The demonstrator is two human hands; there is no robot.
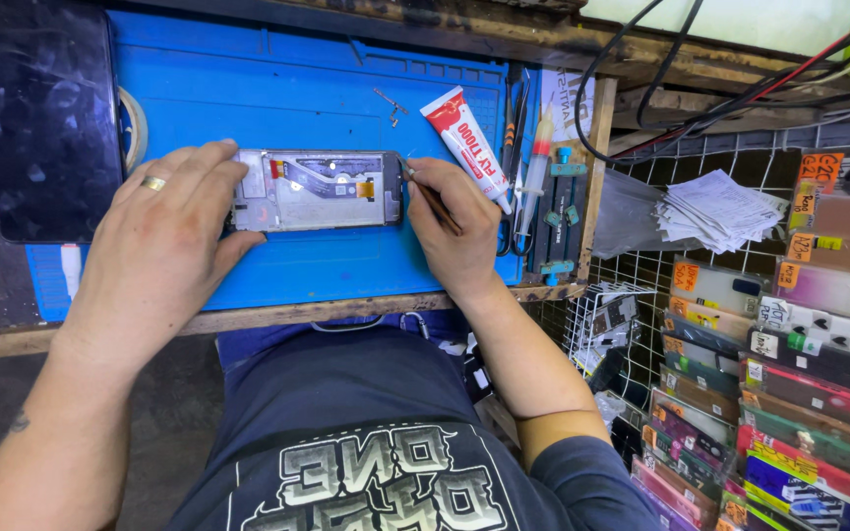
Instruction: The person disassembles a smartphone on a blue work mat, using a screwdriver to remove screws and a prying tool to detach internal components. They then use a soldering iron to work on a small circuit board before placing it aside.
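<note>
A right hand [453, 228] pinches a thin tool [432, 197], its tip at the right end of an opened phone [317, 190] lying flat on a blue mat [327, 79]. The left hand [164, 241], a ring on one finger, lies spread with its fingers pressing the phone's left end, steadying it rather than closing around it.

Just right of the phone, beyond the right hand, a white-and-red glue tube [467, 145] lies slantwise on the mat; past it rest tweezers [514, 157] and a syringe [537, 162], near the mat's right edge. Above the phone a few small screws [392, 106] sit loose on the mat. Left of the phone, a dark screen panel [46, 118] covers the mat's left side, with a tape roll [135, 128] peeking from behind it.

The mat rests on a worn wooden bench [346, 310]. Far right of the phone, a wire rack [740, 167] holds a paper stack [715, 211], above rows of packaged phone cases [779, 393]. Black and red cables [700, 88] trail over the bench's far edge.
</note>
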